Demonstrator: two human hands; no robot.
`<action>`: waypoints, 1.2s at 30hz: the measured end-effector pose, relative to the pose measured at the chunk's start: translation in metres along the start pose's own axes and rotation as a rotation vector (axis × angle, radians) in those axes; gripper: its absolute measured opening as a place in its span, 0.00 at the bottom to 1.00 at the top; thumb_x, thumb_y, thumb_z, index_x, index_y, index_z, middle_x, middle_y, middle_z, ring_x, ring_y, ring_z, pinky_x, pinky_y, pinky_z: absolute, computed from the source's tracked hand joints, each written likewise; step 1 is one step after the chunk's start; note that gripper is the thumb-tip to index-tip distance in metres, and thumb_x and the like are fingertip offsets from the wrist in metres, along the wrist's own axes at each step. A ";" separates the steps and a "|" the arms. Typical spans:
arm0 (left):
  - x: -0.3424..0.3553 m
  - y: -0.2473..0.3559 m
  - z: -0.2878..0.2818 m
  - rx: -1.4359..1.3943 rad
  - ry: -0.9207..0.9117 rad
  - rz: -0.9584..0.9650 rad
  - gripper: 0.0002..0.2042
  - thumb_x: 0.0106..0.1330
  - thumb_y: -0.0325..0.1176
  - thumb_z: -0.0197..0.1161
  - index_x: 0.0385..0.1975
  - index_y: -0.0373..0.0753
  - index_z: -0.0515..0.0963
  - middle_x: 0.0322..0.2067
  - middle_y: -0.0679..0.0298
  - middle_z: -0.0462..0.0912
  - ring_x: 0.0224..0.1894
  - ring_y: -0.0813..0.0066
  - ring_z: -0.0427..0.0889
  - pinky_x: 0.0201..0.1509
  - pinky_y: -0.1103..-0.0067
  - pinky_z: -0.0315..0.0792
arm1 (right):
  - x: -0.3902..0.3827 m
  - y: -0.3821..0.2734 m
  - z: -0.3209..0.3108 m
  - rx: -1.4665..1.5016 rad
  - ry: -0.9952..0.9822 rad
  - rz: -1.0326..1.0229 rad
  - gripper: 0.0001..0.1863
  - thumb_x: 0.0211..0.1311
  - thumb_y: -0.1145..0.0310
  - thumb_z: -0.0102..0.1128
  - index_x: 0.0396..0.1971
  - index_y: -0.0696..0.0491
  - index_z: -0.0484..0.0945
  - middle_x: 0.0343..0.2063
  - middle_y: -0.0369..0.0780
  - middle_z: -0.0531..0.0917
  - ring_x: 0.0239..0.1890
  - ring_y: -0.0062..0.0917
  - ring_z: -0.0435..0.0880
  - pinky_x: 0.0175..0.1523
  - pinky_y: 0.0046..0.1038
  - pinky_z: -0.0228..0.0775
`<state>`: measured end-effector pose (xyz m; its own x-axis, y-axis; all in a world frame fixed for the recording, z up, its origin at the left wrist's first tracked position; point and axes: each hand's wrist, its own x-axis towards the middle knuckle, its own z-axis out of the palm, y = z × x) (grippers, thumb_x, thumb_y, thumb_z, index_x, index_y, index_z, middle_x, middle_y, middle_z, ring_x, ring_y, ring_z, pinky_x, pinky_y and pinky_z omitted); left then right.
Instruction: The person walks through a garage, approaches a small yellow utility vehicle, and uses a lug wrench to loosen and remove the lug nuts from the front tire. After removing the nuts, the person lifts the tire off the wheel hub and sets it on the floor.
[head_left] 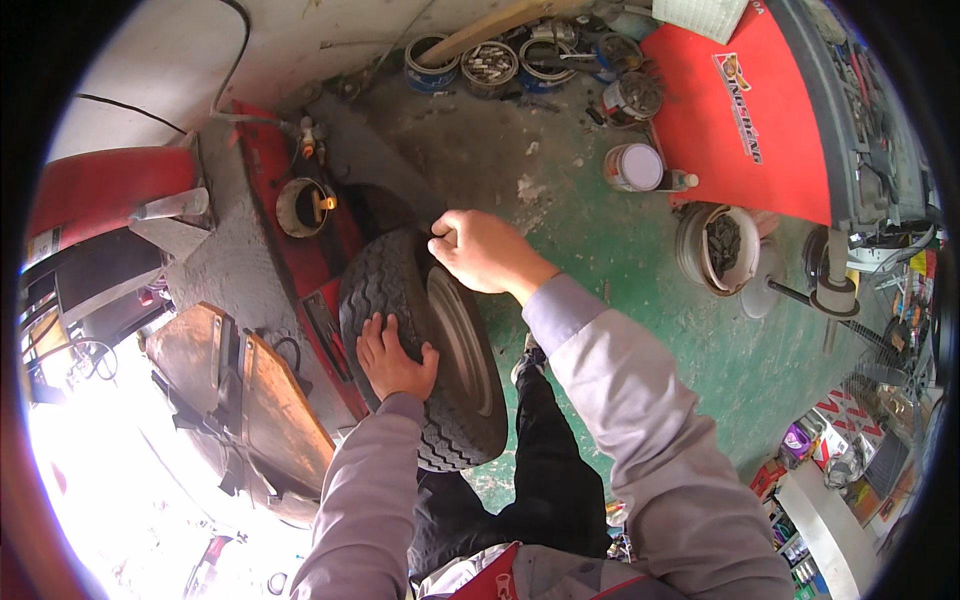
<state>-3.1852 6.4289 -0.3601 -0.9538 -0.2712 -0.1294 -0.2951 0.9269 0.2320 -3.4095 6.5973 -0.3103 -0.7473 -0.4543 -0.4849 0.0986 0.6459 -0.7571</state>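
The black, zigzag-treaded rubber tyre [415,308] on a grey metal rim [462,338] sits under the left hand [394,362], fingers spread on its nine-o'clock side. The right hand [483,250] curls near one o'clock; I cannot tell whether it grips anything.

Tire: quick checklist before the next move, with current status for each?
1. Left hand on the tread: ok, spread open against it.
2. Right hand free: cannot tell, fingers curled at the tire's upper edge; anything inside is hidden.
3. Tire apart from the red machine: cannot tell, it stands close beside it; any contact is hidden.
4. Shoe clear of the tire: cannot tell, close on its right; depth unclear.
5. Open container with the orange-handled item away from both hands: ok.
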 end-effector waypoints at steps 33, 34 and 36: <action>0.015 0.004 0.002 0.000 -0.050 -0.018 0.35 0.54 0.45 0.68 0.63 0.35 0.73 0.68 0.48 0.69 0.74 0.45 0.62 0.79 0.51 0.52 | -0.008 -0.006 -0.003 -0.228 -0.024 -0.010 0.20 0.68 0.56 0.63 0.51 0.55 0.84 0.40 0.43 0.91 0.44 0.41 0.89 0.50 0.42 0.80; 0.014 0.003 0.004 -0.002 -0.033 -0.006 0.35 0.54 0.45 0.68 0.63 0.35 0.73 0.68 0.48 0.69 0.74 0.46 0.62 0.79 0.51 0.52 | -0.011 -0.004 -0.001 -0.181 0.006 -0.044 0.20 0.68 0.56 0.63 0.52 0.55 0.84 0.40 0.44 0.91 0.44 0.41 0.89 0.50 0.42 0.80; 0.008 0.001 0.003 0.014 -0.028 -0.007 0.35 0.54 0.45 0.67 0.64 0.35 0.72 0.69 0.49 0.68 0.75 0.46 0.61 0.79 0.51 0.52 | -0.017 0.001 0.002 -0.143 -0.019 -0.075 0.21 0.69 0.56 0.62 0.53 0.55 0.83 0.42 0.43 0.91 0.45 0.41 0.89 0.51 0.41 0.80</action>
<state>-3.1934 6.4285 -0.3639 -0.9497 -0.2701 -0.1581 -0.3004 0.9286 0.2177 -3.3956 6.6044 -0.3036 -0.7360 -0.5152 -0.4391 -0.0522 0.6900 -0.7220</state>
